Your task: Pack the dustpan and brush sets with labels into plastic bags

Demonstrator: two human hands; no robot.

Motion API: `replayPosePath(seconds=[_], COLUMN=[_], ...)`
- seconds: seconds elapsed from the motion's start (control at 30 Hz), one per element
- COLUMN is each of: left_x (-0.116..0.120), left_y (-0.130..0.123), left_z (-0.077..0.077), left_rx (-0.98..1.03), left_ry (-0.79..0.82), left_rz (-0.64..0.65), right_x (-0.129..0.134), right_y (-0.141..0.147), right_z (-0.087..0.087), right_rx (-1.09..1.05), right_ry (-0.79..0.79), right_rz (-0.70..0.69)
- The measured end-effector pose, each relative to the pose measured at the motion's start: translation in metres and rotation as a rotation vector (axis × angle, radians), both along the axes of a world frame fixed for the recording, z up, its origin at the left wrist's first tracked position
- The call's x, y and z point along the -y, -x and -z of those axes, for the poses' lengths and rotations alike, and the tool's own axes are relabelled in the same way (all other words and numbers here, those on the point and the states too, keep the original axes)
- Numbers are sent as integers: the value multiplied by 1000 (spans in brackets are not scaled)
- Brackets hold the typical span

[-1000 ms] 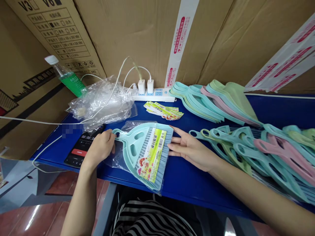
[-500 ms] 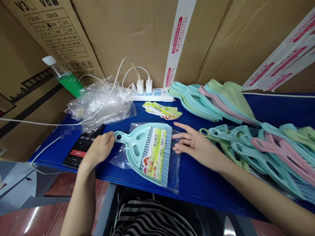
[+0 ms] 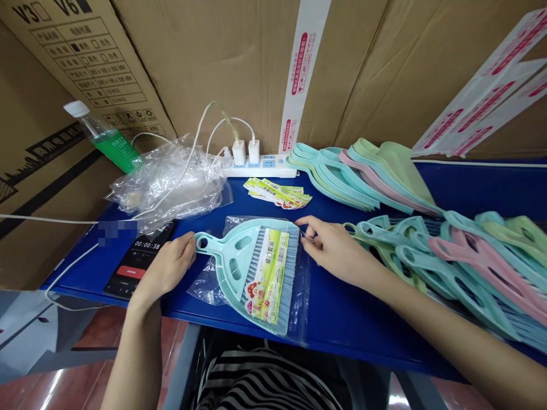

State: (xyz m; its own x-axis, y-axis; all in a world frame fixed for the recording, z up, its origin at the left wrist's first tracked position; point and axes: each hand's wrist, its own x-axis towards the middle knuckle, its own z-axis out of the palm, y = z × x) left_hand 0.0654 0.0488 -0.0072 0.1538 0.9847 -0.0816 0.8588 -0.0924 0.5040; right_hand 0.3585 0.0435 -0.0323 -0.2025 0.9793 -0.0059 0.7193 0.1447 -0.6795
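Left hand (image 3: 164, 267) has fingers (image 3: 183, 247) curled over the teal dustpan (image 3: 233, 273) handle, end partly hidden; right hand (image 3: 337, 247) pinches toward the clear bag (image 3: 205, 287) edge, contact unclear; dustpan lies on the bag, on the blue counter (image 3: 342, 324).

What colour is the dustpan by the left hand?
The dustpan is pale mint green; the head view shows it best.

Left hand (image 3: 164, 267) on a mint-green dustpan (image 3: 234, 267), right hand (image 3: 337, 247) at the edge of its clear plastic bag (image 3: 301, 302)
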Motion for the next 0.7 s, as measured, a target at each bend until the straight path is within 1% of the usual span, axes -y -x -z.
replayPosePath(seconds=[0.17,0.33,0.43,0.53,0.6,0.67,0.7], left_x=[-4,-6,-6,-5,-5,-7,-8], left_y=[4,6,4,1,0,-2,-3], left_z=[1,1,0,-2,-5,-7,-7], left_rx=[-44,-90,-70,-11,4,-19,-35], left_ry=[12,34,3,-24,-23,-24,-30], left_rz=[-20,-40,-28,18,49,59,58], right_x=[3,12,15,16,17,17,17], right_y=[1,-2,-5,-5,-3,-1,1], right_z=[-4,-3,-2,-2,-2,-2,-2], right_rx=[120,190,232,281,367,461,488], right_ry=[-12,-7,-9,-25,-123,-296,-385], right_rz=[11,-15,-25,-12,12,-6,-39])
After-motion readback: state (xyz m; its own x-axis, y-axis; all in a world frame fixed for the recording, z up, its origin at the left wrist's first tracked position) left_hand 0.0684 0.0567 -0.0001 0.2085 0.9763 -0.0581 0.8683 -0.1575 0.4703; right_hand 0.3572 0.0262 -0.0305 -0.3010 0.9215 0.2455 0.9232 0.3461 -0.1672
